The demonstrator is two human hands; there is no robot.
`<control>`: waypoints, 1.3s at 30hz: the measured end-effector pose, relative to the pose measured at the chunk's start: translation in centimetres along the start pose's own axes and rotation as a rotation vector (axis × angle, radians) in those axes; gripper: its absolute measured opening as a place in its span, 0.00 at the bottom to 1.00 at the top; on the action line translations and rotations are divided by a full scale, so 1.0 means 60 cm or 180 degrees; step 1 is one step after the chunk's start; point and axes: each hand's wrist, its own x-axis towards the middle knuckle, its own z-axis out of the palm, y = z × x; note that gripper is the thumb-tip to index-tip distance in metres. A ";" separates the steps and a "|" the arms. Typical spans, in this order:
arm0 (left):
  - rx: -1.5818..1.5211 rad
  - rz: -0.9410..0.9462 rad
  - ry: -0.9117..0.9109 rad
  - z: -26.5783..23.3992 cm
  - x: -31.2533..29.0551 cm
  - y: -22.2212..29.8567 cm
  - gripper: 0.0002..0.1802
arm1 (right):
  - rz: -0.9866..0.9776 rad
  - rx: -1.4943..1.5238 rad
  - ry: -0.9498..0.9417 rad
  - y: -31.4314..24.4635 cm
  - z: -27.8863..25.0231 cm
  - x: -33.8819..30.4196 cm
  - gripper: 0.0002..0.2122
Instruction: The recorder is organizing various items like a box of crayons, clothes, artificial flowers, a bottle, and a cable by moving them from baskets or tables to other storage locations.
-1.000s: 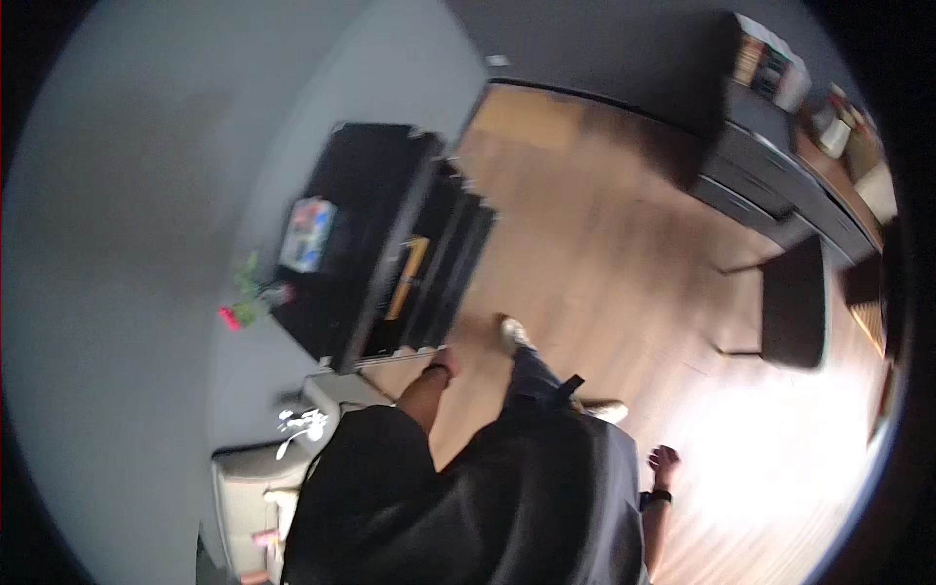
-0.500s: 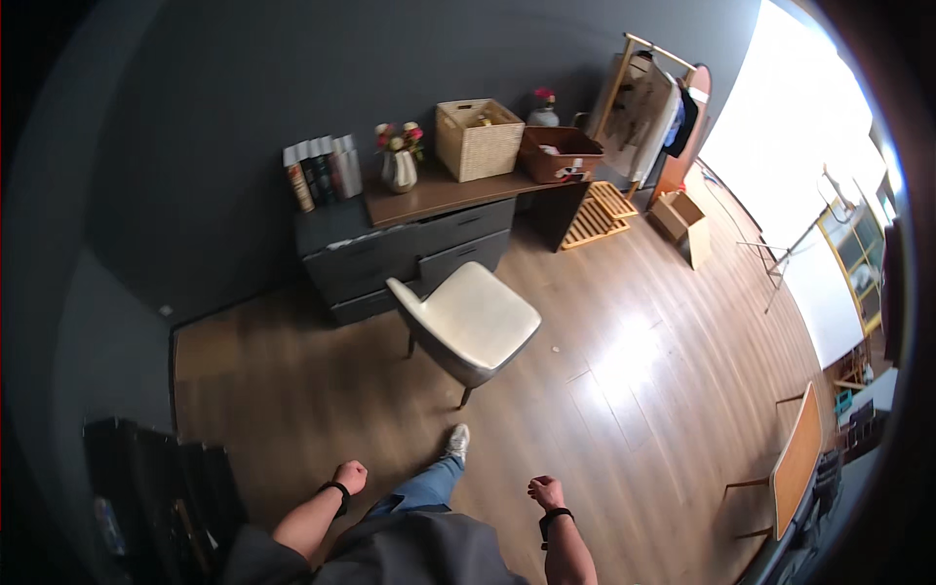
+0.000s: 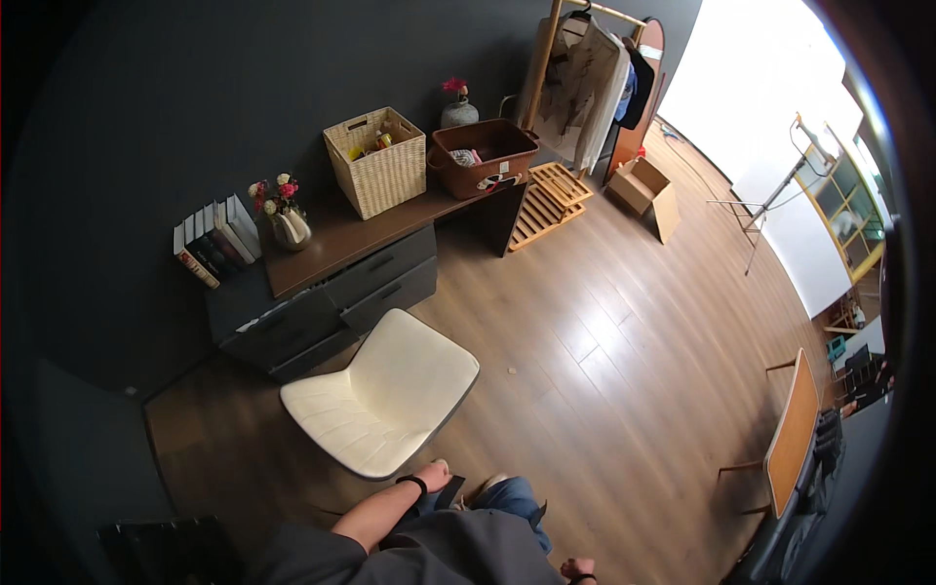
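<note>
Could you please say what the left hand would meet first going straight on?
The left hand seems free to pass right of the cream chair, over the wooden floor, as far as shown; depth is unclear.

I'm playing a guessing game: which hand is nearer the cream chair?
Left. The left hand is close to the cream chair, by its lower right; the right hand is farther off, lower down.

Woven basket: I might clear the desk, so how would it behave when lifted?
The woven basket should hold its boxy shape, as its walls stand straight. The items inside could slide if it tilts, lying jumbled beneath its open top.
</note>
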 end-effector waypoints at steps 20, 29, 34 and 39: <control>-0.1310 -0.2527 0.1180 -0.046 0.126 0.094 0.16 | -0.2917 0.3209 0.0944 -0.545 -1.471 0.371 0.09; -0.0487 -0.2675 0.0361 -0.069 0.260 0.095 0.21 | -0.3818 0.0605 -0.0018 -0.744 -1.631 0.336 0.17; 0.0142 -0.2650 0.0920 -0.170 0.354 0.065 0.17 | -0.3982 0.1254 0.1044 -0.811 -1.898 0.418 0.11; -0.0088 -0.2807 0.1563 -0.273 0.427 0.073 0.14 | -0.3908 0.1018 0.2096 -0.941 -2.123 0.476 0.10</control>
